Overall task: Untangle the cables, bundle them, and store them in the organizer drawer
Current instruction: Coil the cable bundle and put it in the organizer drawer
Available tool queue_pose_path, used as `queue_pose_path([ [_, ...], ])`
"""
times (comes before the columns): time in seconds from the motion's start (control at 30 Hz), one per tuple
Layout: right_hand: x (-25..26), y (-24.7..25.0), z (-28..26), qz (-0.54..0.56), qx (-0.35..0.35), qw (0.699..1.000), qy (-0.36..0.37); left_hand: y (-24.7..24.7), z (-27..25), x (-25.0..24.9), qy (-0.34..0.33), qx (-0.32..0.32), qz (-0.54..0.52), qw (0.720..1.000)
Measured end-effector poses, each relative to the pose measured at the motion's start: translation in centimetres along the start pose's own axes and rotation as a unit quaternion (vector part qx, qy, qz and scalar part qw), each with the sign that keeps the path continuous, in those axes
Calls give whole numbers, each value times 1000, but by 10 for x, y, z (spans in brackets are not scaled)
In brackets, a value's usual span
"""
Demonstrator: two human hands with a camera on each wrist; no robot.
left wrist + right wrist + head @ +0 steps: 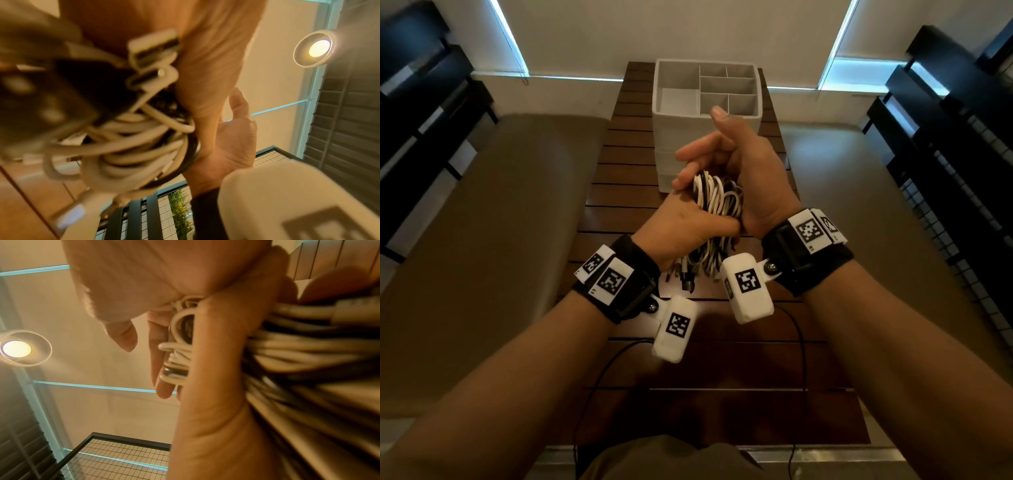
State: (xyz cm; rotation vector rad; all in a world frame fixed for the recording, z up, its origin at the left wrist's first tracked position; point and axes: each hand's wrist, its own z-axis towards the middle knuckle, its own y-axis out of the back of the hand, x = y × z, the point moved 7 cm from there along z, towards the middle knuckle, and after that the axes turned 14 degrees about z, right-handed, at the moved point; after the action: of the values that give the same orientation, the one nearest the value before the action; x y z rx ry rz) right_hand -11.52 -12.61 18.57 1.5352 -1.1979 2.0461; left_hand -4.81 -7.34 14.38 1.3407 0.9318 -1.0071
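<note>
Dark wooden slatted table (722, 359) runs down the middle of the head view. Tan padded bench (493, 222) on the left side, brown floor (859, 192) on the right. Black louvered shelving (417, 102) far left, black shelving with wire grid panel (955, 171) far right. Beige wall (671, 31) behind, bright window strips (508, 37) at both upper corners. Round recessed ceiling light (314, 48), lit, in both wrist views. Green plant with yellow bits (182, 211) behind the grid, blurred. Khaki trousers (671, 459) at bottom edge.
</note>
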Motion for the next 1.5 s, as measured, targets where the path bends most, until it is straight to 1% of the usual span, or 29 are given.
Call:
queue_pose_path([
  [0.13, -7, 3, -4, -47, -9, 999, 7, -9, -3, 6, 18, 13, -37, 999],
  [0.2, -7, 3, -4, -53, -16, 998, 20, -10, 0, 8, 16, 21, -33, 999],
  [0.27, -7, 2, -2, -69, -28, 996, 38, -10, 2, 10, 8, 22, -7, 1000],
  [0.37, -9, 4, 1, -108, -56, 991, 62, -11, 6, 23, 17, -17, 24, 999],
  [0.5, -12, 5, 3, -149, -81, 981, 89, -17, 10, 37, 35, -58, 146, 987],
  [0.6, -14, 4, 3, -157, -83, 979, 97, -17, 6, 44, 61, -102, 127, 985],
  [0.73, -11, 2, 3, -181, -80, 972, 123, -14, 3, 42, 67, -116, 113, 985],
  [0.8, -9, 0, 2, -173, -84, 972, 133, -11, 4, 39, 69, -119, 80, 987],
  [0.87, -3, 3, 0, -164, -108, 969, 153, -8, 3, 30, 60, -128, 55, 988],
  [0.9, 3, 8, 0, -161, -133, 964, 164, -4, 5, 25, 51, -131, 41, 989],
  [0.97, 11, 24, -1, -160, -177, 957, 165, 8, 9, 23, 43, -153, 9, 987],
  [1.0, 13, 29, -2, -176, -174, 957, 151, 16, 9, 24, 54, -163, -10, 985],
  [1.03, 9, 32, -4, -207, -153, 958, 123, 21, 10, 27, 65, -166, -33, 983],
  [1.1, -13, 39, -12, -265, -79, 961, 25, 25, 9, 24, 65, -150, -87, 983],
  [1.13, -28, 39, -18, -265, -39, 963, -21, 25, 8, 21, 58, -137, -109, 983],
  [1.17, -42, 39, -24, -237, -2, 970, -54, 24, 7, 16, 52, -127, -125, 983],
  [1.23, -62, 33, -33, -143, 60, 984, -87, 21, 6, 6, 36, -111, -127, 985],
  [1.3, -69, 25, -40, -62, 97, 987, -112, 18, 4, -2, 22, -100, -111, 989],
  [1.4, -74, 14, -54, 31, 144, 975, -163, 11, -3, -5, 26, -94, -118, 988],
  [1.5, -80, 16, -67, 75, 167, 960, -212, 6, -9, -4, 33, -110, -132, 985],
])
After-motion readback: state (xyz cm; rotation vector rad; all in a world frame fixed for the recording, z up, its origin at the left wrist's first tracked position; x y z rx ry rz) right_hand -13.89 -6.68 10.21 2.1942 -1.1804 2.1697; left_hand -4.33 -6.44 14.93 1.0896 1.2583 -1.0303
